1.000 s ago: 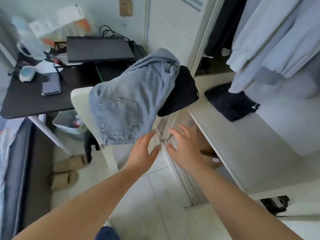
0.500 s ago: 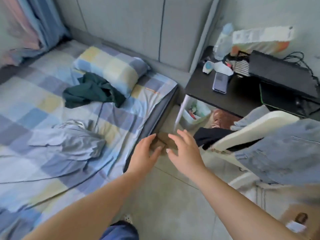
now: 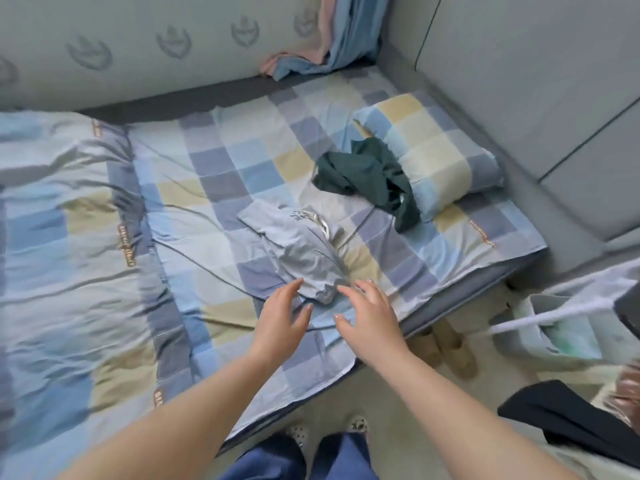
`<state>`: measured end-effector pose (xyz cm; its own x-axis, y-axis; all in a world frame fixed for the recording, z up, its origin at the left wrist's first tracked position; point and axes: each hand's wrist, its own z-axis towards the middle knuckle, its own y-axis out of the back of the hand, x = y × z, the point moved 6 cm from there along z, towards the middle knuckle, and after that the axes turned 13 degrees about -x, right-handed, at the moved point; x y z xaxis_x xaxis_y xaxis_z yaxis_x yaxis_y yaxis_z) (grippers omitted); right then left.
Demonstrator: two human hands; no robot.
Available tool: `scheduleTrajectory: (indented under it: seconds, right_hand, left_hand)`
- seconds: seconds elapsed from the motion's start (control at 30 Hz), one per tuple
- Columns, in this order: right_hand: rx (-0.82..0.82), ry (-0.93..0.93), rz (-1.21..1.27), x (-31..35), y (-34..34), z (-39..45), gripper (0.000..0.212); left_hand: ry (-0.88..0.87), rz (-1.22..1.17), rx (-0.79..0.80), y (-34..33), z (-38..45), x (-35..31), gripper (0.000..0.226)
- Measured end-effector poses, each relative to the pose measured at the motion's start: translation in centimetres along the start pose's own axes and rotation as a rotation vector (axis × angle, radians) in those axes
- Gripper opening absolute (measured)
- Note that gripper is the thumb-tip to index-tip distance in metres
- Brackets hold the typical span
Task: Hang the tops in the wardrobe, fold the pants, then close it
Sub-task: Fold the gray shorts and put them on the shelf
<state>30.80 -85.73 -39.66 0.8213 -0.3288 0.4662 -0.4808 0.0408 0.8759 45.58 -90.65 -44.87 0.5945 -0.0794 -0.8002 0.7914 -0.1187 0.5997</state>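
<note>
A crumpled light grey garment lies on the checked bed sheet near the bed's front edge. A dark green garment is bunched further back against the checked pillow. My left hand and my right hand hover side by side just in front of the grey garment, fingers spread and holding nothing. A dark garment shows at the lower right edge. The wardrobe is out of view.
A folded duvet covers the left of the bed. Pink and blue cloth hangs in the far corner. Padded grey panels line the wall. Slippers sit on the floor by a bin.
The view has swung left from the wardrobe and chair to the bed. Both empty hands now reach over the sheet close to the grey garment.
</note>
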Motion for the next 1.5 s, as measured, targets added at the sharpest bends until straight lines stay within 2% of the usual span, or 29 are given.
scheduleTrajectory:
  seconds: [0.17,0.33,0.5,0.67,0.8,0.9,1.07,1.17,1.27,1.37,1.43,1.5]
  right_hand:
    - [0.102,0.044,-0.032,1.1,-3.0,3.1,0.051]
    - [0.153,0.004,-0.054,-1.8,-5.5,6.3,0.051]
    - [0.243,-0.059,-0.132,-8.0,-9.8,10.3,0.054]
    - [0.341,-0.107,-0.107,-15.9,-16.0,15.1,0.056]
    - [0.412,-0.101,-0.089,-20.2,-20.0,18.1,0.064]
    - [0.432,-0.147,0.018,-24.0,-24.3,20.3,0.067]
    - [0.523,-0.24,0.154,-27.6,-30.7,22.3,0.075]
    - [0.48,-0.353,0.316,-29.2,-33.5,23.2,0.083]
    - [0.425,-0.504,0.584,-29.9,-35.7,24.0,0.089]
    - [0.362,-0.581,0.802,-29.4,-36.2,25.0,0.075]
    - [0.313,-0.562,0.876,-28.2,-35.5,25.5,0.061]
    - [0.245,-0.499,0.903,-26.5,-34.4,25.5,0.053]
  left_hand:
    - [0.071,0.01,-0.048,1.2,1.4,3.1,0.052]
    - [0.144,0.019,-0.033,-1.7,3.5,5.5,0.052]
    - [0.211,0.069,0.005,-7.8,6.3,8.1,0.052]
    - [0.289,0.101,0.076,-16.8,9.2,11.8,0.053]
    - [0.318,0.062,0.068,-21.6,12.0,14.0,0.051]
    - [0.348,0.024,0.054,-26.7,13.9,16.3,0.051]
    - [0.273,0.085,0.089,-33.5,15.5,19.7,0.057]
    - [0.226,0.111,0.071,-35.7,16.0,20.7,0.064]
    - [0.247,0.132,0.068,-37.0,16.4,21.3,0.071]
    - [0.303,0.176,0.114,-37.8,16.8,21.8,0.077]
    - [0.304,0.186,0.149,-37.8,16.8,21.6,0.082]
    - [0.278,0.165,0.114,-36.8,16.9,20.8,0.077]
